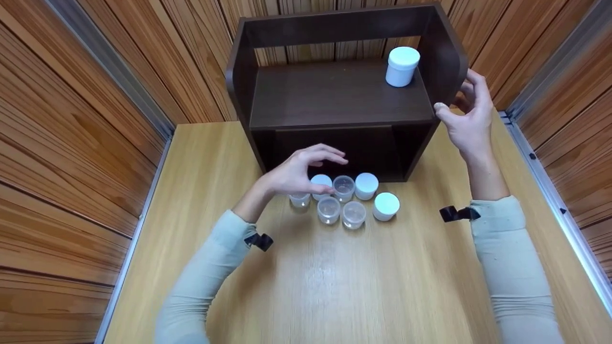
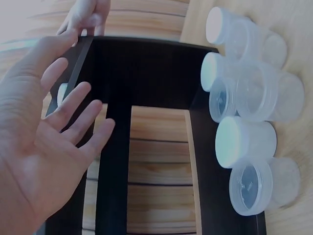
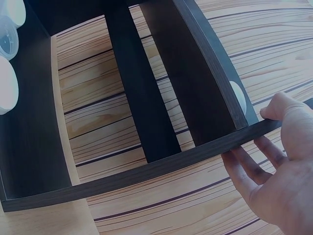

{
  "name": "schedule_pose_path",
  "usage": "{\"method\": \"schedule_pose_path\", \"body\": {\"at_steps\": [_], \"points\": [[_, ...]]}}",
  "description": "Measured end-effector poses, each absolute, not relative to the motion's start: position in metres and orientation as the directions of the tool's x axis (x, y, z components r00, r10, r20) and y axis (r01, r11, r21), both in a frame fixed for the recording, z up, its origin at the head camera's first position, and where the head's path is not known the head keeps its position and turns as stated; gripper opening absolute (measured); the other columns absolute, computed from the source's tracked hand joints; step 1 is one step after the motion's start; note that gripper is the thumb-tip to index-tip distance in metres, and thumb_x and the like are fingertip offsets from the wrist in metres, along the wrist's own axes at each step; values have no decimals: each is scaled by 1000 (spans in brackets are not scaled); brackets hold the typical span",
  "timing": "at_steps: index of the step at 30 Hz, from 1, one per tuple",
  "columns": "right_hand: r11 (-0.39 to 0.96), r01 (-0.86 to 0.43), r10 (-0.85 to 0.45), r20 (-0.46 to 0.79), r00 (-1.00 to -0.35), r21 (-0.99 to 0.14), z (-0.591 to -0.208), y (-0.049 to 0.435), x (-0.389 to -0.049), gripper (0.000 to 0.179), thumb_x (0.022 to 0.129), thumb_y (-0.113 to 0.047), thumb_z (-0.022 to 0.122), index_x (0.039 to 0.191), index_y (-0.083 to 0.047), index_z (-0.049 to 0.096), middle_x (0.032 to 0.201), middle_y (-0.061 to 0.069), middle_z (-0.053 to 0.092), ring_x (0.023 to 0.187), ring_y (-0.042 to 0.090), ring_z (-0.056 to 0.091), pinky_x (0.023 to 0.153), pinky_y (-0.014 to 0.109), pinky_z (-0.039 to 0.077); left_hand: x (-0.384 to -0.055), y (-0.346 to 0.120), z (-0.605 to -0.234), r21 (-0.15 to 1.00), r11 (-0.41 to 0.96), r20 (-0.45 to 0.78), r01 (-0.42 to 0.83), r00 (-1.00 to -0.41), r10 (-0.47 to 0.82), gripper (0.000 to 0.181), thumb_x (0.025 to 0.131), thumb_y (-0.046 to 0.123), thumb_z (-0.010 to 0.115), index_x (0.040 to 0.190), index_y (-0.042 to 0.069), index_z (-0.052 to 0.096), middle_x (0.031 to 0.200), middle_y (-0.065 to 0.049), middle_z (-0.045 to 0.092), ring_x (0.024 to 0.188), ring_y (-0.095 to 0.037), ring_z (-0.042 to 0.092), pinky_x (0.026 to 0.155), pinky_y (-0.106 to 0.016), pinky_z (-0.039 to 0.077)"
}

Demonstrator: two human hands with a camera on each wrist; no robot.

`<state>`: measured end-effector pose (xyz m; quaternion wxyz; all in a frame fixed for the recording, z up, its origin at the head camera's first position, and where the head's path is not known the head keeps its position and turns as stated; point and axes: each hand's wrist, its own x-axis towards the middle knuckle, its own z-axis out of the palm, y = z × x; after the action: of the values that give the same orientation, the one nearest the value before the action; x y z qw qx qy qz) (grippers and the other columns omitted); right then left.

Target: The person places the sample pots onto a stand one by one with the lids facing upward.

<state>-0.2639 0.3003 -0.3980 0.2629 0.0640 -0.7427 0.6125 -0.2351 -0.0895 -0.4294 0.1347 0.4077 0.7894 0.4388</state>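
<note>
My right hand [image 1: 471, 114] grips the right side panel of a dark brown two-tier shelf [image 1: 334, 93], thumb at its front edge and fingers on its outer face. My left hand [image 1: 303, 169], fingers spread and holding nothing, hovers over small jars in front of the shelf. In the left wrist view its palm [image 2: 44, 161] shows beside the shelf. Several clear jars [image 1: 354, 215] and white jars [image 1: 386, 206] stand close together on the table. Part of the group is hidden under my left hand. One white lidded jar [image 1: 402, 67] stands on the upper tier, near the right panel.
The shelf stands at the back of a wooden table [image 1: 311, 296], against a wood-plank wall [image 1: 191, 62]. Plank walls and metal rails [image 1: 550, 191] close off both sides. The lower tier [image 1: 334, 148] lies in shadow behind the jars.
</note>
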Motion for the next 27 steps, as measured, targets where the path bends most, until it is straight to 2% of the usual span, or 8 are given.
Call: {"method": "schedule_pose_path", "body": {"at_steps": [7, 15, 27], "points": [[189, -428, 246, 465, -851, -884, -399, 299, -266, 62, 94, 5, 74, 151, -19, 66, 128, -1, 75, 114, 19, 66, 102, 29, 53, -246, -103, -444, 829, 315, 68, 462, -643, 762, 68, 91, 23, 91, 154, 14, 68, 165, -13, 59, 157, -32, 54, 128, -56, 52], [206, -429, 242, 470, -849, -880, -399, 300, -266, 62, 95, 4, 75, 152, -19, 65, 130, -3, 74, 117, 18, 66, 102, 29, 52, -260, -115, -466, 846, 334, 25, 415, -657, 753, 74, 90, 19, 91, 158, 9, 62, 165, -16, 57, 157, -42, 53, 129, -64, 49], [220, -420, 236, 466, -853, -880, -399, 299, -266, 61, 96, 1, 75, 152, -20, 65, 131, -4, 73, 119, 19, 66, 106, 30, 52, -285, -119, -496, 896, 316, -18, 313, -683, 730, 79, 91, 12, 89, 162, 0, 54, 170, -20, 54, 159, -53, 49, 132, -68, 44]]}}
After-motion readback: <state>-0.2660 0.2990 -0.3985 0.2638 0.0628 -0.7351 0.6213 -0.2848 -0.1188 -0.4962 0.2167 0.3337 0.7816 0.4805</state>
